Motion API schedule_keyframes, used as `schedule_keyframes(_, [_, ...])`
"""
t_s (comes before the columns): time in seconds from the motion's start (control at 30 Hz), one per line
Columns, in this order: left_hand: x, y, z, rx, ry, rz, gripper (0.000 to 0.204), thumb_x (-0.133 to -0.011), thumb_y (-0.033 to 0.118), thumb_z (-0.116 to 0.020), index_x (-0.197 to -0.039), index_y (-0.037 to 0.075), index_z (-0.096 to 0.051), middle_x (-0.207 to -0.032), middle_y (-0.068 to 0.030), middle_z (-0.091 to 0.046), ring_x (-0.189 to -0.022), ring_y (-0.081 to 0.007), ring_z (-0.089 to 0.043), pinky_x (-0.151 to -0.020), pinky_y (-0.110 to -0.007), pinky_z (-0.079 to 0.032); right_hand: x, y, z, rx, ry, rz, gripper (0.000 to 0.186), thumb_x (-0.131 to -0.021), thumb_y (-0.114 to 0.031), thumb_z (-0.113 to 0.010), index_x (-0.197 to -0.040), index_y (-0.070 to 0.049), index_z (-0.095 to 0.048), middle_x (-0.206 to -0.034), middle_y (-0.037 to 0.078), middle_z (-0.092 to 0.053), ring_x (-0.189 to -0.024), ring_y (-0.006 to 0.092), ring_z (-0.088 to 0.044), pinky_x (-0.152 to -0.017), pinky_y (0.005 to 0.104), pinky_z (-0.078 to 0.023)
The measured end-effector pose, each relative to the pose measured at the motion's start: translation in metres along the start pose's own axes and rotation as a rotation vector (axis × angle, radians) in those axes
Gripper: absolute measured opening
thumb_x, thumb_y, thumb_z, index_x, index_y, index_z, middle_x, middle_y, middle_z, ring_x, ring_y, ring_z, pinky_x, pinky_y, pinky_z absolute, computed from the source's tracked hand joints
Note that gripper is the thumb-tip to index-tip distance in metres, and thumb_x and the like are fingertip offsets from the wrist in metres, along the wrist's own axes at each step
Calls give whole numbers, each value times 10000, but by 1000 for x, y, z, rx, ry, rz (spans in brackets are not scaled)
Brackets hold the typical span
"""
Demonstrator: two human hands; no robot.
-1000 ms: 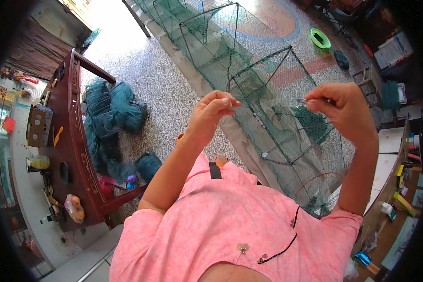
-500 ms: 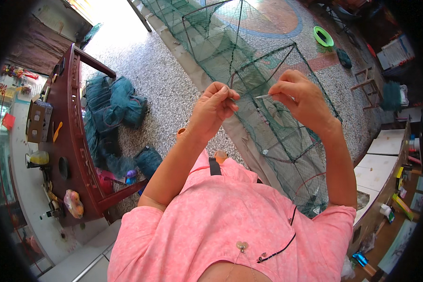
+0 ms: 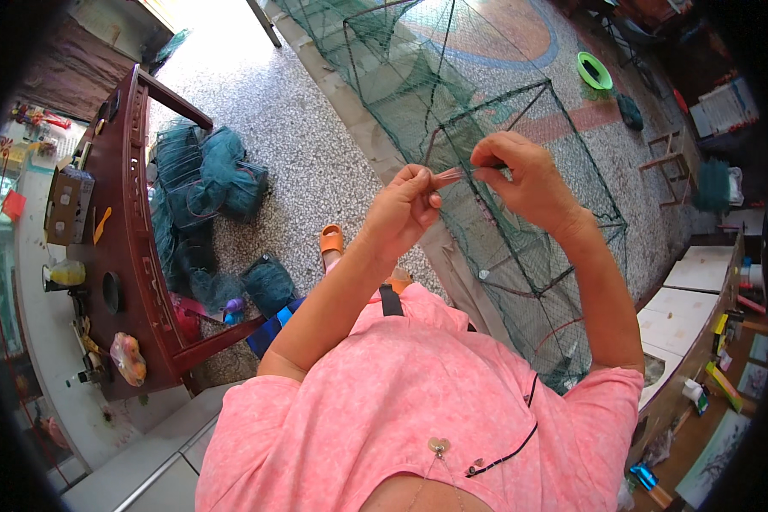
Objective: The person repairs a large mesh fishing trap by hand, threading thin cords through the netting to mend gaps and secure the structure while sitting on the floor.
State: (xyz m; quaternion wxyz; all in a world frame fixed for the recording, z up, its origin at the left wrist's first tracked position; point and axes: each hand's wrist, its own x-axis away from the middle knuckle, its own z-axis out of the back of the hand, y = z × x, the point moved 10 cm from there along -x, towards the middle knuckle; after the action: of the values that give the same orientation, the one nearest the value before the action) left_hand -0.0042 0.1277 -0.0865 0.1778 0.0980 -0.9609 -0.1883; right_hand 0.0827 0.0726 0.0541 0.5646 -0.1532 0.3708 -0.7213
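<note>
Both my hands are raised in front of my chest, close together above a long green net [image 3: 452, 128] stretched on dark square frames. My left hand [image 3: 401, 205] is closed in a pinch between thumb and forefinger. From its fingertips toward the other hand runs a small pale, pinkish streak [image 3: 448, 177], blurred, whose kind I cannot make out. My right hand [image 3: 533, 183] has its fingers curled and thumb pressed in, at the far end of that streak. The thin pale piece in its fingertips is smeared and partly hidden. Neither hand touches the net.
A dark red wooden table [image 3: 119, 247] stands at left, with bundled teal netting [image 3: 230, 175] on the speckled floor beside it. An orange sandal [image 3: 331, 239] shows below. At right are a green basin [image 3: 594, 71], a wooden stool [image 3: 670, 166] and a white-topped cabinet [image 3: 678, 299].
My hands have come closer together; the left moved slightly right. The thin white pointed piece, clear in my right fingertips before, is now blurred between the hands. The view has shifted slightly.
</note>
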Motion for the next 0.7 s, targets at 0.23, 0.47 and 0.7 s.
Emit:
schedule_keyframes(0.23, [-1,-2,6,-29,13,-23,77,-946,161,-479,-900,99,-481,-831,-42,-560,-637,-104,-536,-469,-199,-374,-8,-14,-25,106,-71,97,104,-725,-77,-675,-790,-43,-601,-865,96,-477,-758,254,-529,-668,341,-443])
schedule_keyframes(0.47, [8,21,-16,-550,80,-292,154,-864,38,-563,-996,88,-502,-821,-2,-536,-635,-81,-526,-536,-211,-442,-2,-73,-10,189,213,391,109,-724,-69,-691,-792,-54,-608,-823,74,-509,-778,224,-532,-680,315,-448])
schedule_keyframes(0.7, [44,48,-99,-1356,-60,-797,310,-772,-54,-598,-1061,41,-535,-970,-77,-461,-663,-117,-476,-593,-222,-417,-16,-117,61,-689,318,393,112,-905,-129,-543,-885,-22,-520,-854,75,-596,-818,172,-601,-767,293,-477])
